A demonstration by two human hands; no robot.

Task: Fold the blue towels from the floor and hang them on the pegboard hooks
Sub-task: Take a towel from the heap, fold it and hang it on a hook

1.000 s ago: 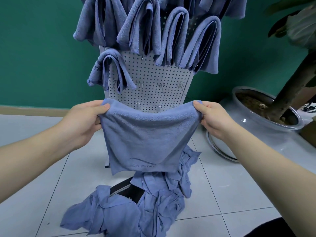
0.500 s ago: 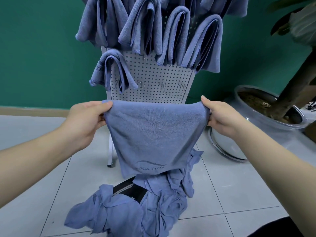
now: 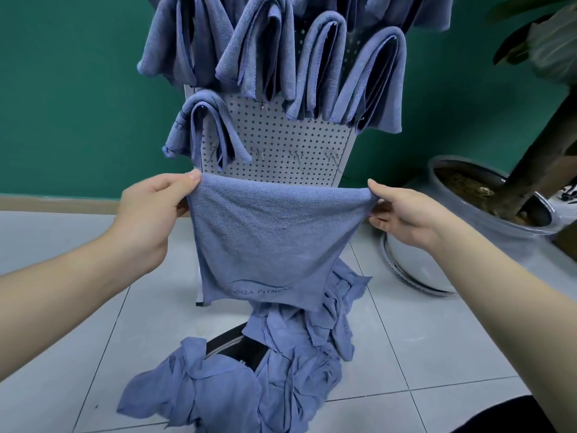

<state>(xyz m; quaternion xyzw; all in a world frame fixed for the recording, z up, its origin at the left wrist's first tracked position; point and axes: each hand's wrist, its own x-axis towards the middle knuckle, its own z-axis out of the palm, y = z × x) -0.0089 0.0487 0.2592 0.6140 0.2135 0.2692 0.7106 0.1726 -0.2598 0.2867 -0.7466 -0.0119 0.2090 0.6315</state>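
Note:
A blue towel [image 3: 268, 239] hangs folded in front of me, stretched flat between both hands, with a printed logo near its lower edge. My left hand [image 3: 153, 210] pinches its top left corner and my right hand [image 3: 399, 214] pinches its top right corner. Behind it stands the grey pegboard [image 3: 290, 145], with several folded blue towels [image 3: 352, 76] draped over its upper hooks and one [image 3: 203, 126] lower at the left. Three bare hooks [image 3: 296, 156] show in the row just above the held towel. A heap of loose blue towels [image 3: 237, 379] lies on the floor below.
A large grey plant pot [image 3: 487, 220] with a thick trunk stands on the tiled floor at the right, close to the pegboard. A green wall is behind. A dark strap or bag [image 3: 237, 345] lies partly under the towel heap.
Both hands have pulled the towel's top edge taut and straight; it sagged one second ago. The towel hangs flatter and a little higher against the pegboard.

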